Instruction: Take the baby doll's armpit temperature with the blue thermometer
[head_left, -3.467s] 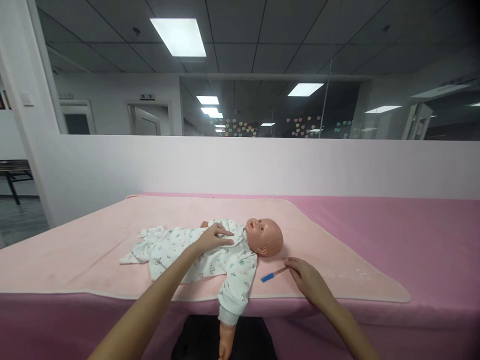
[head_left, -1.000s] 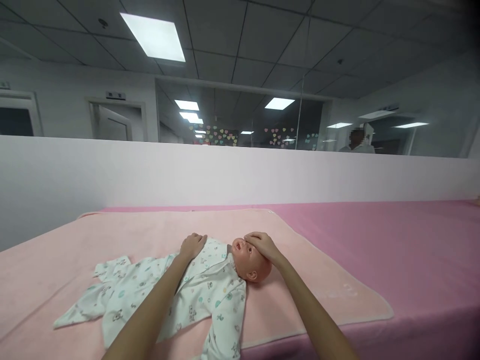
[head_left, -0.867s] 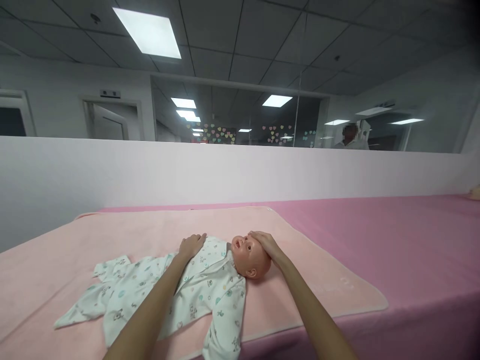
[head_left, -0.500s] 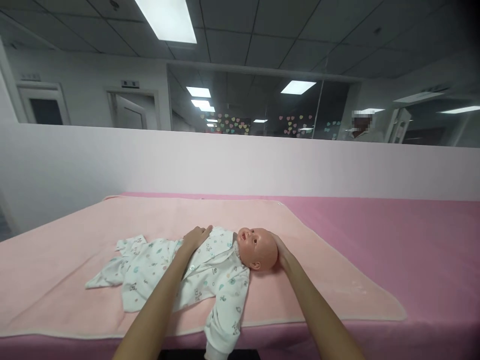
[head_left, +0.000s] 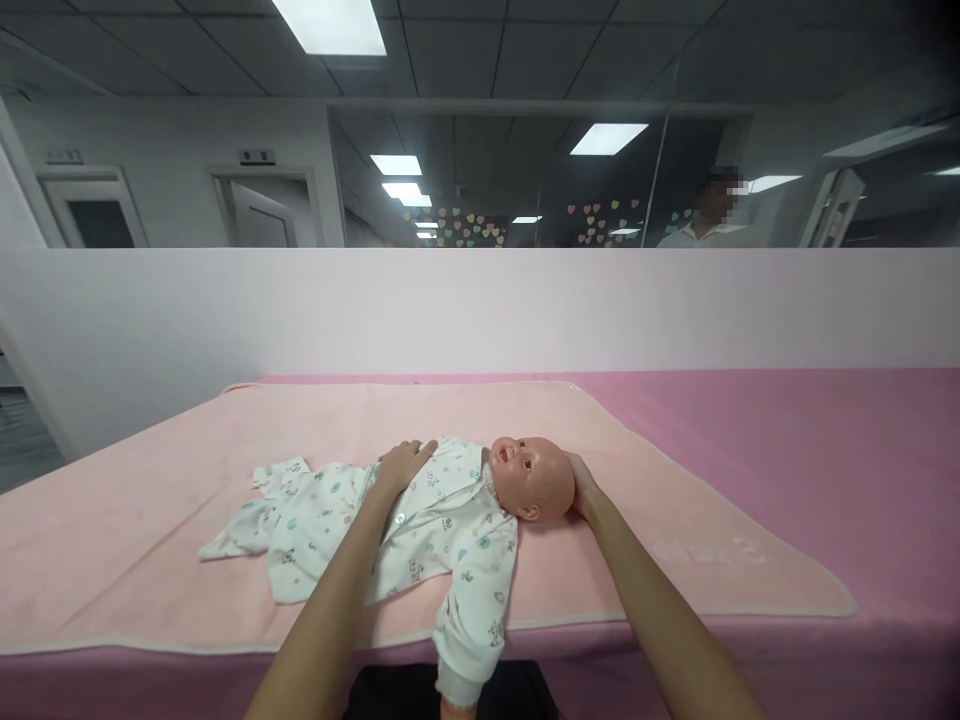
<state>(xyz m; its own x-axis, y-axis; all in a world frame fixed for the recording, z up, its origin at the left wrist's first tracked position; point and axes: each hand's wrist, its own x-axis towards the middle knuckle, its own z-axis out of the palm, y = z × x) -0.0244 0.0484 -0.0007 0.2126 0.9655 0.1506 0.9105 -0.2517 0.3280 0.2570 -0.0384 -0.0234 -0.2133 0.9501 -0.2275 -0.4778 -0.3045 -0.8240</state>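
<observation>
A baby doll (head_left: 534, 480) lies on its back on a peach blanket (head_left: 660, 590), its bare head to the right. It wears a white printed outfit (head_left: 420, 535) with small animal and dot patterns; the near sleeve hangs over the front edge. My left hand (head_left: 406, 465) rests flat on the doll's chest and belly, fingers stretched out. Around the crown and back of the doll's head, my right hand (head_left: 585, 487) is cupped; its fingers are largely hidden by the head.
Under the blanket is a pink table cover (head_left: 825, 450). A low white partition (head_left: 480, 310) stands along the back. Beyond it are a glass wall with heart-shaped stickers (head_left: 465, 228) and a person (head_left: 705, 220) at the right.
The view has shifted slightly, so doll and blanket appear a little higher and further right. Both hands keep their places on the doll. The person behind has changed posture.
</observation>
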